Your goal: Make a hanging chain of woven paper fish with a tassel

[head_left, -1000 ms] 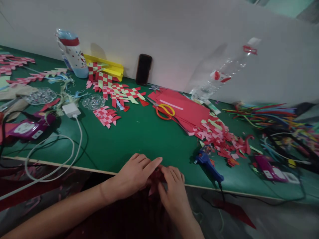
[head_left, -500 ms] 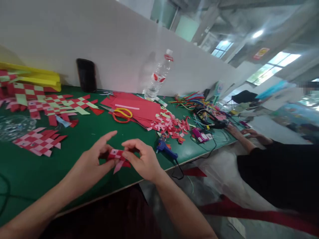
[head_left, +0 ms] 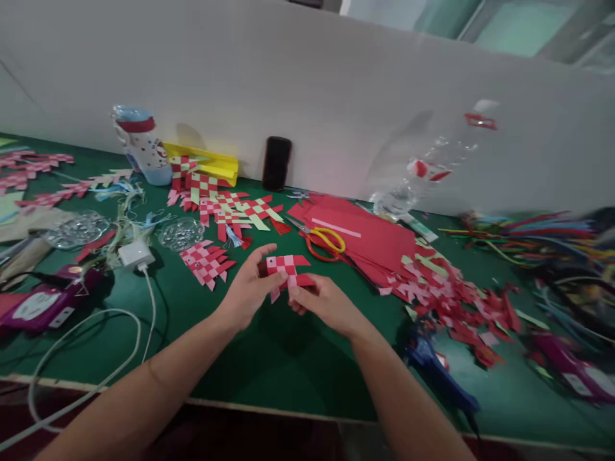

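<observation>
Between my hands is a woven paper fish [head_left: 285, 263], checked in red and pink, with a dark eye and strips sticking out as fins and tail. My left hand [head_left: 252, 282] pinches its head end, thumb across the front. With thumb and fingers, my right hand [head_left: 317, 302] grips the strips at its lower right. Another checked paper fish [head_left: 205, 261] lies on the table left of my hands. Scissors [head_left: 324, 242] with yellow and orange handles rest just beyond them, partly on a stack of red paper [head_left: 365, 224].
A blue glue gun [head_left: 439, 371] and red and pink scraps [head_left: 456, 301] lie at right. A clear bottle [head_left: 427, 169], a phone [head_left: 277, 163] and a cup [head_left: 147, 147] stand along the wall. More woven fish [head_left: 230, 208], a white charger [head_left: 136, 254] and its cable occupy the left.
My view has swung left, bringing the cup and charger in and taking the other person out. The fish is now raised and shows more of its face; both hands still hold it.
</observation>
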The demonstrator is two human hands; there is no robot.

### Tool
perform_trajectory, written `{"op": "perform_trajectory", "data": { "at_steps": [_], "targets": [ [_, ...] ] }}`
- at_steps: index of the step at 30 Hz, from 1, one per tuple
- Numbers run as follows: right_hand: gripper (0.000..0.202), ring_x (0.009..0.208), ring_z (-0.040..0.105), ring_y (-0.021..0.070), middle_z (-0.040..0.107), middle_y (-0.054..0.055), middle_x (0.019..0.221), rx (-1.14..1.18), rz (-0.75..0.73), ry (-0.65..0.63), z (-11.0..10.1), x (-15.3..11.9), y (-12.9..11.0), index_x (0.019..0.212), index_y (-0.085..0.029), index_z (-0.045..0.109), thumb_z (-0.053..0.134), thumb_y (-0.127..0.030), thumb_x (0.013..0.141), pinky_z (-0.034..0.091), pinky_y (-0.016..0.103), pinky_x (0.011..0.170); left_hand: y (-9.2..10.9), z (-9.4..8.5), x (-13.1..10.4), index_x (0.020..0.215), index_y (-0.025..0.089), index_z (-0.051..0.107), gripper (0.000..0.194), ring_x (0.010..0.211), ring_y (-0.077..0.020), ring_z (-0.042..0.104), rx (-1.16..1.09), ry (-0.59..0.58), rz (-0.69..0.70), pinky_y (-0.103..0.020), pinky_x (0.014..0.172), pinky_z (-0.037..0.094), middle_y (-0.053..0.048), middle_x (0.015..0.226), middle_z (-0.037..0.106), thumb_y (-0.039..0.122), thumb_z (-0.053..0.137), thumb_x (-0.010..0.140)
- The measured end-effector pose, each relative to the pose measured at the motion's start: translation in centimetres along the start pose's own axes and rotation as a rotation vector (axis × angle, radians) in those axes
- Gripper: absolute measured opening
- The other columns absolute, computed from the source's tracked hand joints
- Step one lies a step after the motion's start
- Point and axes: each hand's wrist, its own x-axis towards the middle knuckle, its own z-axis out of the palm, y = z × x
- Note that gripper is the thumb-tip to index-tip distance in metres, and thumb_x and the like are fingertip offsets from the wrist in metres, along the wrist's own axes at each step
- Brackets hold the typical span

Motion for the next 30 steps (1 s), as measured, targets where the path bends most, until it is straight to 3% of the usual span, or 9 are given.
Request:
{"op": "perform_trajectory", "data": {
  "at_steps": [3,6,12,17,22,27,30],
  "targets": [
    [0.045,0.064,0.06,0.0121,0.065,0.0,0.071,0.049,-0.016,0.051,0.4,0.1,0.4,0.094,-0.016,0.065,0.071,-0.056,0.074,0.049,0.026,0.062,-0.1,0.0,0.1,0.132,0.019,0.045,0.068,0.066,-0.0101,0.058,-0.034,0.053,-0.035,-0.022,0.064,0.047,0.003,0.078,0.064,0.024,0.076,0.072],
    [0.041,0.061,0.059,0.0115,0.065,0.001,0.07,0.081,-0.015,0.072,0.5,0.0,0.9,0.082,-0.016,0.065,0.071,-0.056,0.074,0.05,0.026,0.061,-0.1,0.1,0.1,0.131,0.019,0.045,0.066,0.07,-0.0115,0.061,-0.062,0.057,-0.075,-0.024,0.068,0.049,0.001,0.08,0.065,0.023,0.076,0.073],
    [0.055,0.06,0.059,0.0125,0.065,0.004,0.07,0.233,0.039,0.07,0.5,-0.3,1.7,0.075,-0.016,0.061,0.051,-0.07,0.082,0.049,0.026,0.054,-0.2,0.2,0.2,0.127,0.018,0.046,0.065,0.068,-0.0122,0.063,-0.109,0.087,-0.125,-0.023,0.063,0.05,-0.002,0.085,0.067,0.022,0.077,0.07],
    [0.043,0.061,0.059,0.0115,0.065,0.001,0.07,0.123,0.056,0.055,0.9,-0.4,1.6,0.081,-0.017,0.062,0.072,-0.058,0.072,0.049,0.024,0.055,-0.5,0.2,0.2,0.125,0.018,0.048,0.063,0.061,-0.0102,0.06,-0.099,0.082,-0.106,-0.021,0.055,0.047,0.002,0.077,0.064,0.024,0.078,0.069],
    [0.037,0.057,0.056,0.0094,0.063,-0.001,0.064,0.077,0.047,0.097,0.7,-0.5,1.6,0.073,-0.018,0.059,0.07,-0.053,0.075,0.049,0.024,0.057,-0.7,0.0,0.4,0.123,0.018,0.049,0.061,0.061,-0.0089,0.06,-0.114,0.082,-0.105,-0.02,0.057,0.048,0.002,0.077,0.064,0.023,0.079,0.07],
    [0.049,0.06,0.058,0.012,0.065,0.002,0.069,0.124,0.088,0.058,1.0,-0.4,1.6,0.088,-0.017,0.061,0.065,-0.063,0.074,0.046,0.022,0.047,-0.7,0.0,0.5,0.119,0.019,0.051,0.058,0.065,-0.0105,0.062,-0.198,0.121,-0.099,-0.021,0.059,0.05,0.0,0.083,0.065,0.023,0.08,0.069],
    [0.045,0.057,0.058,0.0112,0.064,0.001,0.068,0.122,0.1,0.034,2.0,-0.3,1.6,0.083,-0.017,0.059,0.067,-0.06,0.073,0.045,0.021,0.045,-0.9,0.3,0.5,0.117,0.019,0.051,0.057,0.064,-0.0105,0.062,-0.212,0.129,-0.082,-0.022,0.06,0.05,0.001,0.081,0.064,0.024,0.081,0.069]
  ]
}}
